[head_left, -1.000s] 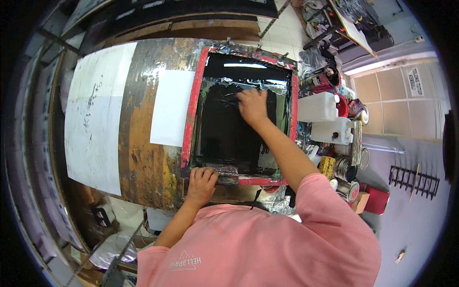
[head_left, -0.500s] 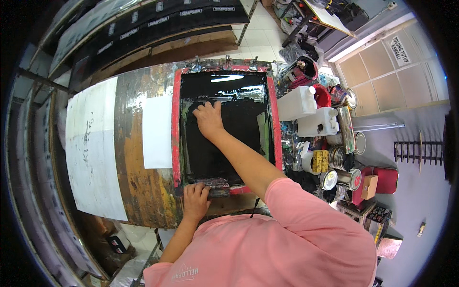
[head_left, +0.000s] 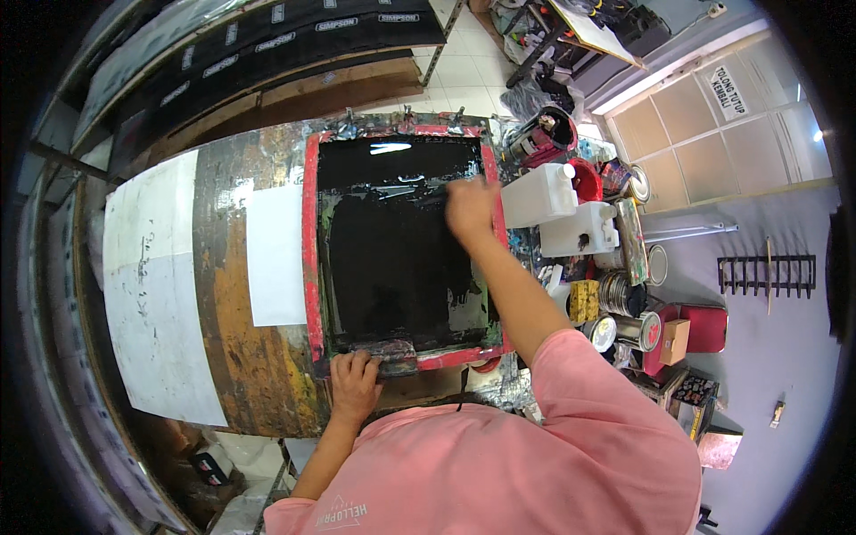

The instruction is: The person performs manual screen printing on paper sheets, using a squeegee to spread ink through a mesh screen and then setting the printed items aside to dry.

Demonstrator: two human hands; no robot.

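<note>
A screen printing frame (head_left: pixel 311 241) with red edges lies on the worktable, its mesh (head_left: pixel 392 267) covered in wet black ink. My left hand (head_left: pixel 354 385) is at the near left corner, fingers curled over the frame's near edge beside a dark, ink-stained block (head_left: pixel 392 358). Over the far right part of the mesh, close to the right red edge, is my right hand (head_left: pixel 473 209). Its fingers are bent closed and slightly blurred; whatever they hold does not stand out against the black ink. A plain white sheet (head_left: pixel 275 257) lies left of the frame, partly under its edge.
Clamps (head_left: pixel 408 116) line the frame's far edge. White plastic jerrycans (head_left: pixel 539 196), a red tub (head_left: pixel 585 181), a yellow sponge (head_left: pixel 584 301) and several cans (head_left: pixel 637 330) crowd the right side. A large pale sheet (head_left: pixel 156 294) covers the table's left end. Shelving (head_left: pixel 294 45) stands beyond.
My right hand has moved right across the inked mesh, from its middle to near the right edge. My left hand stays at the near left corner. The view has shifted slightly.
</note>
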